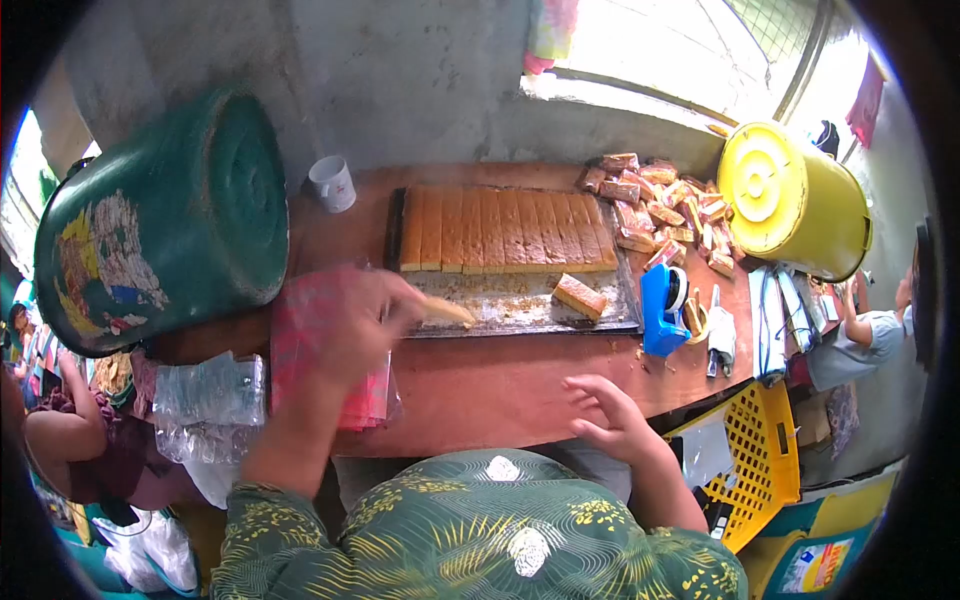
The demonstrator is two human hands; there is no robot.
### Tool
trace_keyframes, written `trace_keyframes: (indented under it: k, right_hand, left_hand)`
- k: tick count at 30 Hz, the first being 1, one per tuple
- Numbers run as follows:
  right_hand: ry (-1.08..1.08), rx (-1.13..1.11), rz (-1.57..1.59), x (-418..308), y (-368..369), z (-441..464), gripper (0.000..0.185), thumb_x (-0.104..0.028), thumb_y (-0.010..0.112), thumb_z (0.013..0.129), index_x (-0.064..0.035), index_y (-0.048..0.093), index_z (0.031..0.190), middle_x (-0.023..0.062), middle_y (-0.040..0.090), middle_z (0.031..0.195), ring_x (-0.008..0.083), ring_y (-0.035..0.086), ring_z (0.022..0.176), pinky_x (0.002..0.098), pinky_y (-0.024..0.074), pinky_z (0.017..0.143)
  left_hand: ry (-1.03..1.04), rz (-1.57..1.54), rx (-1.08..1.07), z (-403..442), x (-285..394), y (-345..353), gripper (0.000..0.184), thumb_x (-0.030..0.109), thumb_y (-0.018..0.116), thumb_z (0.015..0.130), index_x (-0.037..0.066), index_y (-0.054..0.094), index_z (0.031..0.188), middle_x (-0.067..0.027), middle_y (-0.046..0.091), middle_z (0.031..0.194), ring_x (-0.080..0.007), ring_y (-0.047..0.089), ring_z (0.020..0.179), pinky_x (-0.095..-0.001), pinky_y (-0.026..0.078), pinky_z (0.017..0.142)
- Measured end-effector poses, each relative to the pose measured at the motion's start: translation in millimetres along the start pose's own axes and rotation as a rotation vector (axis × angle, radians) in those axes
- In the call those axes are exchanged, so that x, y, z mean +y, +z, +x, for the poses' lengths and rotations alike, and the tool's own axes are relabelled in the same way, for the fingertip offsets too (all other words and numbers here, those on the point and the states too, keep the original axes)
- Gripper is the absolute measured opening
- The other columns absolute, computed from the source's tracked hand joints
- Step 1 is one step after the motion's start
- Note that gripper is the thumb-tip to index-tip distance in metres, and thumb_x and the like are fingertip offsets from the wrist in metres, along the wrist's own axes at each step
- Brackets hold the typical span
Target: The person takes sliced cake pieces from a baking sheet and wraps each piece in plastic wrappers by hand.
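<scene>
- Green bin (170, 220): lying on its side, base facing the worktop.
- Clear plastic bags (210, 395): hanging partly over the front edge of the worktop (480, 400).
- Red plastic sheets (295, 330): lying under the left forearm; sheet count not telling.
- White mug (333, 184): standing at the back, near the wall.
- Left hand (362, 325): showing blurred above the sheets; fingers appearing to be pinching one end of a cake slice.
- Cake slice (447, 311): projecting from those fingers towards the right, over the tray's near left part. Handling, as judged: soft and crumbly, so pinching lightly along its firmer sides, and supporting the free end, should be guarding against snapping.
- Dark tray (490, 300): lying flat; its bare front strip showing crumbs.
- Cake row (508, 230): filling the tray's back part, strips standing side by side. Lifting one strip at a time, squarely, should be sparing its neighbours' edges.
- Loose bar (580, 297): resting alone on the tray's front right.
- Right hand (608, 415): hovering before the tray, fingers parted, holding nothing visible; well placed, seemingly, for steadying a slice from below.
- Wrapped bars (660, 205): heaping at the back right.
- Blue tape dispenser (660, 310): standing just beside the tray.
- Yellow bucket (790, 200): lying tilted beyond the heap.
</scene>
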State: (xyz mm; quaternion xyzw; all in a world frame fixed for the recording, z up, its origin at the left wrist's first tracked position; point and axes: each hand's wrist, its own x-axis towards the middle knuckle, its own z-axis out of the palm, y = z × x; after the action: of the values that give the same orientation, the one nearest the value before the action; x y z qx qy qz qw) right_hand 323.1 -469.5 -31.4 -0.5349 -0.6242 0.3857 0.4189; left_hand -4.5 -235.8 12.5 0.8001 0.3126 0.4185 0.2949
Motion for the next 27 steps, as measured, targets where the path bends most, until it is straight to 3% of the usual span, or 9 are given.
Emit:
trace_keyframes:
  k: [4, 6, 9, 12, 16, 19, 22, 25, 27]
  right_hand:
    - [0.378, 0.055, 0.433, 48.6, -8.9, -100.4, 0.066, -0.022, 0.073, 0.098, -0.0065, 0.044, 0.155, 0.013, 0.055, 0.146, 0.0233, 0.06, 0.125, 0.0382, 0.0499, 0.107]
    - [0.639, 0.094, 0.205, 46.3, 4.7, -142.9, 0.076, -0.032, 0.075, 0.096, -0.0061, 0.04, 0.158, 0.0196, 0.05, 0.15, 0.0298, 0.057, 0.132, 0.0412, 0.0502, 0.108]
    - [0.565, -0.047, -0.468, 92.3, 19.5, -209.3, 0.077, -0.037, 0.082, 0.09, -0.0048, 0.048, 0.152, 0.0234, 0.054, 0.142, 0.0339, 0.063, 0.122, 0.0417, 0.0517, 0.106]
    - [0.651, -0.051, -0.389, 32.5, 7.6, -182.5, 0.074, -0.036, 0.083, 0.088, -0.0053, 0.052, 0.148, 0.022, 0.055, 0.14, 0.0316, 0.066, 0.115, 0.0409, 0.0534, 0.102]
    - [0.46, 0.272, -0.408, -23.1, -10.3, -125.4, 0.073, -0.014, 0.087, 0.081, -0.0071, 0.053, 0.146, 0.0147, 0.053, 0.139, 0.0231, 0.066, 0.103, 0.036, 0.0547, 0.094]
    - [0.298, 0.408, -0.443, -34.3, -25.6, -86.9, 0.072, -0.003, 0.085, 0.079, -0.0065, 0.055, 0.144, 0.0118, 0.056, 0.133, 0.0193, 0.065, 0.099, 0.0329, 0.0536, 0.09]
    - [0.264, 0.337, -0.439, -14.3, -48.6, -55.4, 0.041, -0.005, 0.082, 0.082, -0.0026, 0.07, 0.121, 0.0136, 0.068, 0.107, 0.0243, 0.067, 0.099, 0.0351, 0.0543, 0.087]
    - [0.003, 0.28, -0.68, -6.9, -60.1, -1.6, 0.034, -0.009, 0.083, 0.083, -0.0026, 0.072, 0.114, 0.015, 0.069, 0.108, 0.0296, 0.067, 0.101, 0.0386, 0.0545, 0.09]
    - [-0.139, 0.363, -0.708, 5.9, -63.7, 40.9, 0.041, -0.012, 0.084, 0.083, -0.004, 0.07, 0.12, 0.0148, 0.068, 0.111, 0.0347, 0.066, 0.105, 0.0415, 0.0533, 0.096]
  left_hand:
    - [0.045, 0.485, 0.353, 92.7, -80.2, -71.0, 0.014, 0.015, 0.077, 0.091, 0.005, 0.073, 0.1, -0.0141, 0.069, 0.108, -0.0308, 0.065, 0.108, -0.0427, 0.051, 0.098]
    - [0.031, 0.675, 0.427, 140.1, -122.9, -98.6, 0.017, 0.018, 0.075, 0.092, 0.005, 0.074, 0.102, -0.0151, 0.069, 0.111, -0.0346, 0.065, 0.109, -0.045, 0.051, 0.098]
    - [-0.148, 0.885, 0.446, 187.5, -171.1, -109.0, 0.018, 0.02, 0.073, 0.092, 0.008, 0.075, 0.105, -0.014, 0.068, 0.117, -0.0354, 0.066, 0.11, -0.0464, 0.052, 0.097]
    - [-0.429, 1.091, 0.226, 216.5, -212.2, -111.9, 0.019, 0.023, 0.07, 0.094, 0.011, 0.076, 0.108, -0.0125, 0.068, 0.122, -0.034, 0.066, 0.114, -0.0452, 0.054, 0.096]
    - [-0.452, 1.218, 0.191, 222.7, -251.4, -99.4, 0.022, 0.027, 0.066, 0.098, 0.012, 0.074, 0.112, -0.0144, 0.07, 0.122, -0.0335, 0.068, 0.114, -0.0463, 0.056, 0.092]
    - [-0.288, 0.683, 0.379, 189.7, -192.1, -85.1, 0.025, 0.029, 0.065, 0.1, 0.009, 0.073, 0.113, -0.0181, 0.073, 0.116, -0.0339, 0.071, 0.108, -0.0458, 0.056, 0.09]
    - [-0.307, 0.469, 0.181, 119.3, -121.8, -85.0, 0.028, 0.031, 0.07, 0.098, 0.005, 0.073, 0.109, -0.0197, 0.074, 0.107, -0.0355, 0.071, 0.098, -0.0443, 0.055, 0.087]
    - [-0.401, 0.388, -0.046, 28.9, -73.0, -90.5, 0.03, 0.033, 0.079, 0.091, 0.005, 0.073, 0.099, -0.0154, 0.071, 0.094, -0.0342, 0.068, 0.091, -0.0442, 0.054, 0.088]
    - [-0.091, 0.476, -0.103, -30.2, -73.0, -91.2, 0.031, 0.034, 0.084, 0.086, 0.007, 0.071, 0.093, -0.0113, 0.067, 0.099, -0.0312, 0.065, 0.097, -0.0445, 0.052, 0.093]
